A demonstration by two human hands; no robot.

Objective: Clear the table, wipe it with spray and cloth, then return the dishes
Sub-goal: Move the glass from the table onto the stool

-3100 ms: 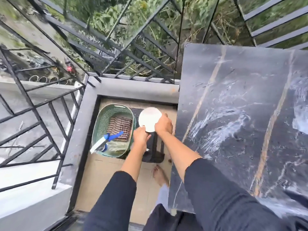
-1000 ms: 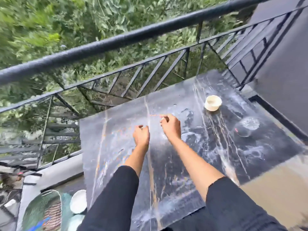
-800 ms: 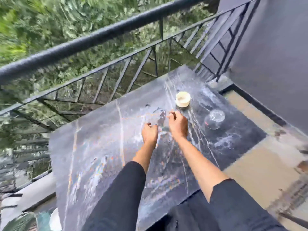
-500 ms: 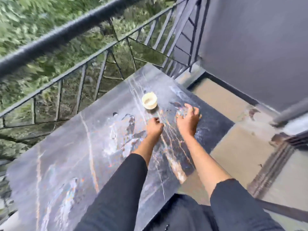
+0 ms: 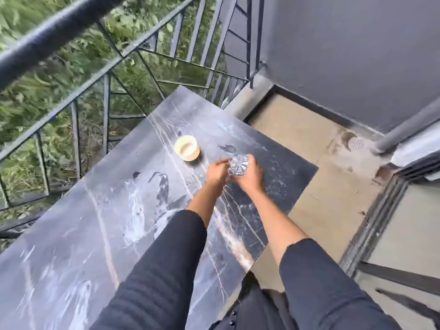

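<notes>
A black marble table (image 5: 95, 225) with pale veins and streaks fills the left and middle of the head view. A cream cup (image 5: 187, 148) stands on its far part. Just right of the cup, a clear cut-glass tumbler (image 5: 238, 165) is lifted off the top, its faceted base turned up toward me. My right hand (image 5: 251, 177) grips the glass from the right. My left hand (image 5: 216, 172) sits against its left side, fingers curled and touching it. Both forearms reach out over the table in dark sleeves.
A black metal railing (image 5: 78, 25) runs behind the table, with greenery beyond. A grey wall (image 5: 357, 51) closes the right side. Beige floor tiles (image 5: 321, 201) lie beside the table's right edge, with a floor drain (image 5: 356, 143) and a door sill (image 5: 371, 225).
I turned from the basket and white plate on the floor toward the table's far end. My right hand reached the clear glass, took hold of it and lifted it; my left hand came beside it.
</notes>
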